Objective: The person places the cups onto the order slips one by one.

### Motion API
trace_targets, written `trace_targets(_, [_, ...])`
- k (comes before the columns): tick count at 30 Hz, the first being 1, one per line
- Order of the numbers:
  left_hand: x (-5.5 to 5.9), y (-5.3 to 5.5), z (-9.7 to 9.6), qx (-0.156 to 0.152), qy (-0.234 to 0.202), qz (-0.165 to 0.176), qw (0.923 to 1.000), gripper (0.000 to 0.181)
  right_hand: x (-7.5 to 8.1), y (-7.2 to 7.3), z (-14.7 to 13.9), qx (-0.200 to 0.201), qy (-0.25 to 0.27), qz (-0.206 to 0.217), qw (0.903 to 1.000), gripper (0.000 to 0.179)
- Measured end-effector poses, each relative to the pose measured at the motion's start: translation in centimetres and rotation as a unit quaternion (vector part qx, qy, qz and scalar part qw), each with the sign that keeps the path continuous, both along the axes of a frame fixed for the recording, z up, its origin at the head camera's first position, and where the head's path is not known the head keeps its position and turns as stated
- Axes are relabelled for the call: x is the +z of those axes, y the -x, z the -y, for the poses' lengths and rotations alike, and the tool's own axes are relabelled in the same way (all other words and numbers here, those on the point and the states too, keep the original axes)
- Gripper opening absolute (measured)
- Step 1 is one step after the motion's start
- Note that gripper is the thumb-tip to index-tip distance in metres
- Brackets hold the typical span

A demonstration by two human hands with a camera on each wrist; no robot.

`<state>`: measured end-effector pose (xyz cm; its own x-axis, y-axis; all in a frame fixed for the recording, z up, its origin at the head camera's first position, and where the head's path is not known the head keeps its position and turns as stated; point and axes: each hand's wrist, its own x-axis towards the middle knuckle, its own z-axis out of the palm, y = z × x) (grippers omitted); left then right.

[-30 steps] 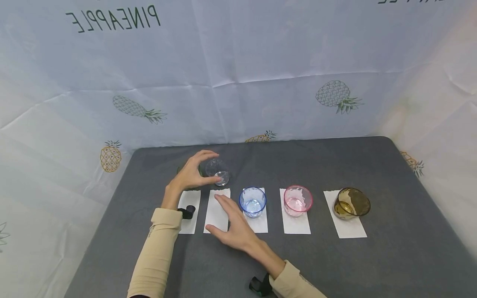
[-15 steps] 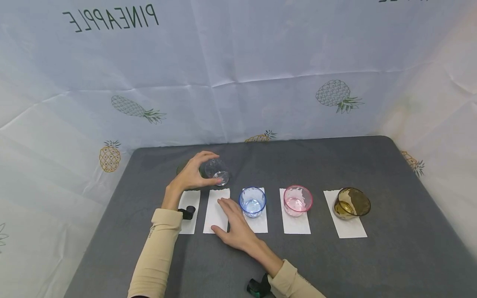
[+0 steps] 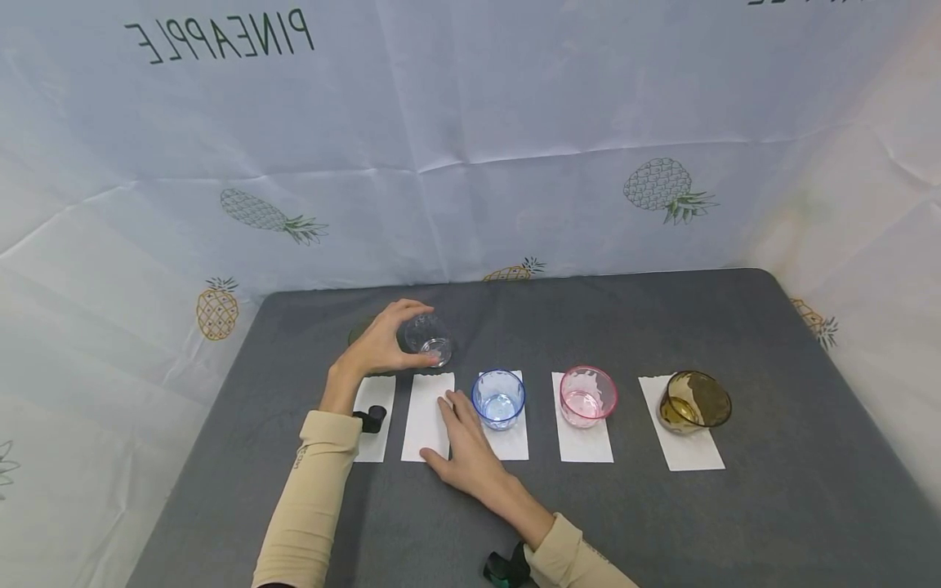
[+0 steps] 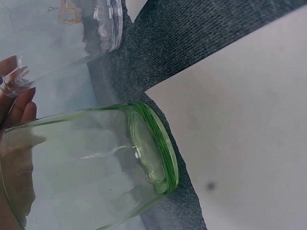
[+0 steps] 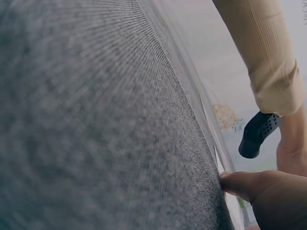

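Observation:
My left hand [image 3: 378, 339] grips a clear glass [image 3: 429, 339], thumb on its near side and fingers on the far side. In the left wrist view, fingertips show at the clear glass [image 4: 81, 36]. Right beside it a green glass [image 4: 96, 165] shows large; the hand hides most of it in the head view. My right hand [image 3: 472, 453] rests on the second white paper [image 3: 425, 416] from the left, thumb at its lower edge and fingers along its right side. A blue-rimmed glass [image 3: 498, 398] stands just right of those fingers. The right thumb [image 5: 249, 184] shows in the right wrist view.
A pink-rimmed glass [image 3: 586, 396] and an amber glass [image 3: 693, 400] each stand on a white paper to the right. Another paper [image 3: 373, 445] lies under the left wrist. A pineapple-print curtain [image 3: 470, 122] hangs behind the grey table [image 3: 735, 531].
My right hand's fingertips have shifted slightly right and down, towards the paper's right edge. The left hand and the clear glass have barely moved.

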<state>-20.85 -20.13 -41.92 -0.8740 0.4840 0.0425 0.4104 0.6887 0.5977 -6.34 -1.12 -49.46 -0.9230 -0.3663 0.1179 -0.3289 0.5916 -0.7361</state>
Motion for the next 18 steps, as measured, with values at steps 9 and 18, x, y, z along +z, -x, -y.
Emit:
trace_targets(9, [0.26, -0.05, -0.30, 0.008, 0.014, 0.006, 0.9999, 0.087, 0.14, 0.10, -0.05, -0.008, -0.007, 0.010, 0.9999, 0.077])
trace_targets(18, [0.28, 0.02, -0.49, 0.013, 0.021, 0.003, 0.9997, 0.085, 0.24, 0.19, -0.10, -0.006, -0.005, 0.023, 0.9997, 0.079])
